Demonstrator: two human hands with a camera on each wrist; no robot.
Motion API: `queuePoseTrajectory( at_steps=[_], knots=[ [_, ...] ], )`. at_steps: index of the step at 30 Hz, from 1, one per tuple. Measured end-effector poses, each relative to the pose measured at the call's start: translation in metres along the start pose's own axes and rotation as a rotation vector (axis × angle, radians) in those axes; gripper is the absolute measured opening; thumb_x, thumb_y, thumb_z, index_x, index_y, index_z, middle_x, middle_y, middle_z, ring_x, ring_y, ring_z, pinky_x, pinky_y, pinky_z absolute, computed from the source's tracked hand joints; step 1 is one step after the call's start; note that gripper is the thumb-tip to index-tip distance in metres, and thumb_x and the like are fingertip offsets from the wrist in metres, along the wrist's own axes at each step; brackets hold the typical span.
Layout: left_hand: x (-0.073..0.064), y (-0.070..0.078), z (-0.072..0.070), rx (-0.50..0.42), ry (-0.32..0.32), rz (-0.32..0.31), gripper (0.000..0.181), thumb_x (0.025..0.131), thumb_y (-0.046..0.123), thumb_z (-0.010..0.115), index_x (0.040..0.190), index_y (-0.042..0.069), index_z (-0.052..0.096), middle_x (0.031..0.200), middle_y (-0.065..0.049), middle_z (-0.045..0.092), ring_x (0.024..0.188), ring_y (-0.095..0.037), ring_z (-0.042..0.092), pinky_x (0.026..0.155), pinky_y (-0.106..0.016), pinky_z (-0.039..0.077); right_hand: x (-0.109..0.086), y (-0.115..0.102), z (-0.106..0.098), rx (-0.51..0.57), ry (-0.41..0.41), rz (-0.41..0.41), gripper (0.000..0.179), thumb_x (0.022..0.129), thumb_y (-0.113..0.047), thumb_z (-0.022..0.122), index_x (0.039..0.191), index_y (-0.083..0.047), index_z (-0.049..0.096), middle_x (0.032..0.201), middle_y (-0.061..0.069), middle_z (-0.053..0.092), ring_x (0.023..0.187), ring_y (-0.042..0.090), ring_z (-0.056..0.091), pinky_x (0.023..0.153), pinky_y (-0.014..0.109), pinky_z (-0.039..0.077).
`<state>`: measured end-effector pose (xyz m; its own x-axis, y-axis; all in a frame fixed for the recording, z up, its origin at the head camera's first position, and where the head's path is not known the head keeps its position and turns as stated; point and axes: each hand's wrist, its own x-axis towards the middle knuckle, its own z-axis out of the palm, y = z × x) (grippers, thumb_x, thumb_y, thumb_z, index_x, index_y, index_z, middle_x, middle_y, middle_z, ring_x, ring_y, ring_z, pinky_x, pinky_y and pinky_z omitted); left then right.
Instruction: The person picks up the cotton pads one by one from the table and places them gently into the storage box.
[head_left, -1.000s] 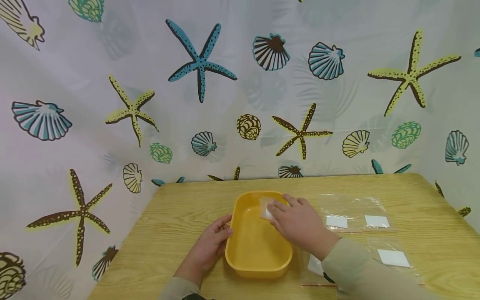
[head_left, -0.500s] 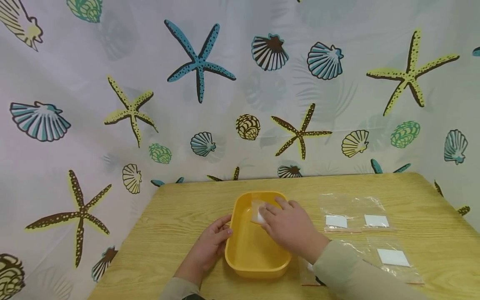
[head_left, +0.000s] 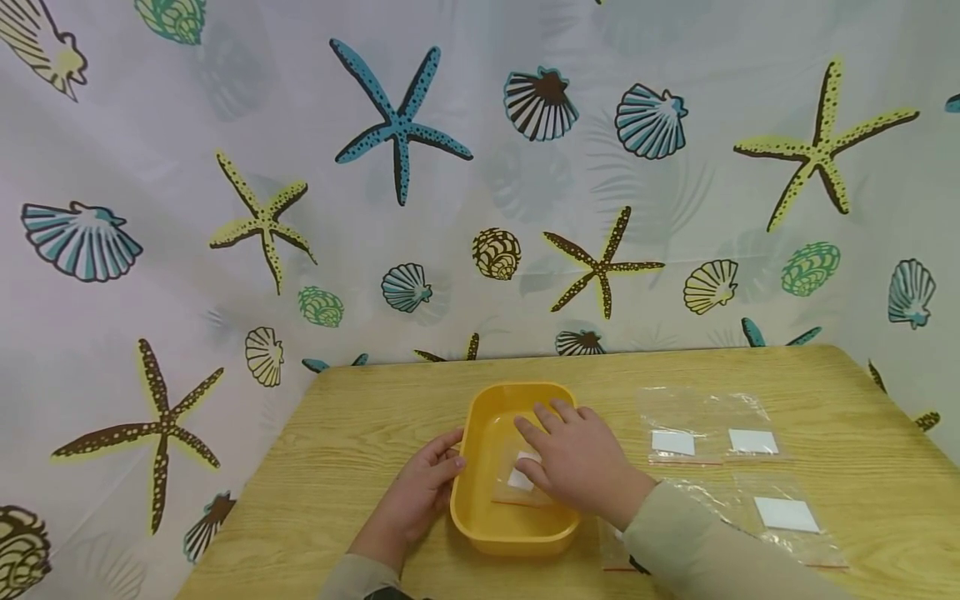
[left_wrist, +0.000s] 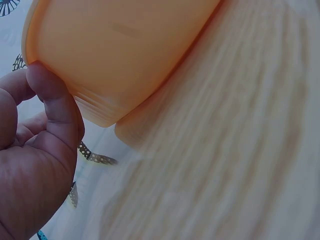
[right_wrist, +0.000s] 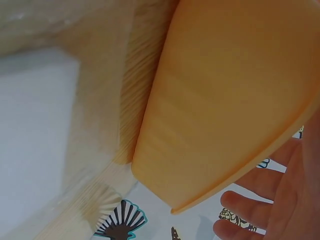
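Observation:
A yellow plastic tub (head_left: 517,537) stands on the table. My left hand (head_left: 420,487) grips its left side; in the left wrist view the thumb of that hand (left_wrist: 45,145) lies at the tub's rim. Inside the tub lies a small clear zip bag (head_left: 522,472) with a white label. Over the tub's right side is my right hand (head_left: 581,454), fingers spread and holding nothing, partly covering the bag. From the right wrist view, the same hand's fingers (right_wrist: 250,202) extend beyond the tub's rim.
Several clear zip bags with white labels lie right of the tub, such as a back bag (head_left: 673,442) and a front bag (head_left: 787,515). My right sleeve (head_left: 712,542) hides part of another. A shell-and-starfish curtain (head_left: 465,317) hangs behind the wooden table (head_left: 360,417).
My right hand has let go of the small zip bag, which dropped from the fingertips to the tub's bottom. Its fingers have spread. The left hand has stayed on the tub.

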<state>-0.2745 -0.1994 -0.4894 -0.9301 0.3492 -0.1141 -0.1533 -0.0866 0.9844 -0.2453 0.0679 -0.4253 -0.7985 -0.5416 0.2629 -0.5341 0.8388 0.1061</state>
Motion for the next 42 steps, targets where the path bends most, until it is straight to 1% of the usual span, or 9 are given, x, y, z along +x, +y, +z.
queuePoseTrajectory(
  at_steps=[5,9,14,17,23,27,31,37,42],
  knots=[
    [-0.001,0.001,0.001,0.007,0.004,0.006,0.058,0.104,0.013,0.058,0.156,0.005,0.035,0.120,-0.016,0.050,0.096,-0.018,0.060,0.080,-0.029,0.057,-0.001,0.001,-0.001,0.017,-0.001,0.003,0.060,0.103,-0.059,0.041,0.149,-0.022,0.053,0.147,0.010,0.053,0.135,0.035,0.047,0.106,0.055,0.041],
    [-0.001,0.002,0.001,0.011,0.015,0.003,0.057,0.103,0.014,0.058,0.155,0.006,0.037,0.120,-0.015,0.050,0.095,-0.018,0.059,0.079,-0.029,0.056,-0.001,0.003,-0.001,0.031,-0.014,0.006,0.059,0.103,-0.057,0.043,0.149,-0.022,0.053,0.149,0.010,0.052,0.136,0.035,0.046,0.107,0.054,0.041],
    [0.000,0.001,0.001,0.003,0.011,0.004,0.055,0.104,0.013,0.057,0.155,0.007,0.038,0.119,-0.015,0.051,0.093,-0.019,0.060,0.077,-0.029,0.057,-0.002,0.007,-0.003,0.020,-0.044,0.011,0.061,0.103,-0.059,0.040,0.151,-0.023,0.051,0.151,0.009,0.050,0.138,0.035,0.044,0.108,0.054,0.039],
    [0.001,0.000,0.000,0.001,0.006,0.005,0.054,0.104,0.012,0.055,0.155,0.007,0.037,0.120,-0.017,0.051,0.094,-0.020,0.060,0.077,-0.030,0.057,-0.003,0.011,-0.003,0.002,-0.044,0.010,0.060,0.103,-0.059,0.042,0.150,-0.023,0.051,0.151,0.008,0.050,0.138,0.035,0.044,0.109,0.056,0.037],
    [0.001,0.000,0.000,0.002,0.005,0.003,0.054,0.105,0.011,0.055,0.155,0.008,0.038,0.121,-0.018,0.050,0.095,-0.021,0.059,0.078,-0.031,0.057,-0.005,0.021,0.002,-0.023,-0.049,0.019,0.059,0.103,-0.060,0.040,0.150,-0.027,0.051,0.153,0.006,0.047,0.143,0.034,0.037,0.112,0.063,0.028],
    [0.000,0.000,-0.001,0.004,-0.003,0.009,0.054,0.105,0.011,0.054,0.156,0.007,0.036,0.121,-0.018,0.050,0.096,-0.021,0.059,0.079,-0.031,0.057,-0.006,0.029,0.005,0.014,-0.071,0.025,0.060,0.103,-0.061,0.040,0.151,-0.027,0.050,0.157,0.007,0.043,0.146,0.035,0.032,0.113,0.064,0.025],
    [0.000,-0.001,-0.002,0.006,-0.006,0.011,0.054,0.105,0.011,0.054,0.156,0.006,0.036,0.121,-0.019,0.050,0.096,-0.021,0.059,0.079,-0.031,0.057,-0.008,0.037,0.007,0.054,-0.077,0.036,0.060,0.102,-0.060,0.043,0.151,-0.026,0.050,0.157,0.009,0.041,0.146,0.037,0.031,0.113,0.065,0.025],
    [-0.001,0.000,0.000,0.003,0.006,-0.006,0.054,0.105,0.010,0.053,0.157,0.006,0.035,0.123,-0.019,0.049,0.099,-0.021,0.058,0.082,-0.032,0.056,-0.011,0.053,0.011,0.042,-0.069,0.059,0.061,0.102,-0.060,0.043,0.151,-0.026,0.051,0.158,0.010,0.040,0.145,0.037,0.033,0.112,0.065,0.027],
    [0.000,0.001,0.000,0.000,0.010,-0.013,0.055,0.105,0.011,0.054,0.156,0.007,0.036,0.124,-0.020,0.048,0.098,-0.022,0.058,0.082,-0.032,0.056,-0.017,0.070,0.017,0.055,-0.042,0.087,0.061,0.101,-0.058,0.047,0.150,-0.024,0.052,0.158,0.011,0.039,0.144,0.039,0.034,0.110,0.067,0.028]
  ],
)
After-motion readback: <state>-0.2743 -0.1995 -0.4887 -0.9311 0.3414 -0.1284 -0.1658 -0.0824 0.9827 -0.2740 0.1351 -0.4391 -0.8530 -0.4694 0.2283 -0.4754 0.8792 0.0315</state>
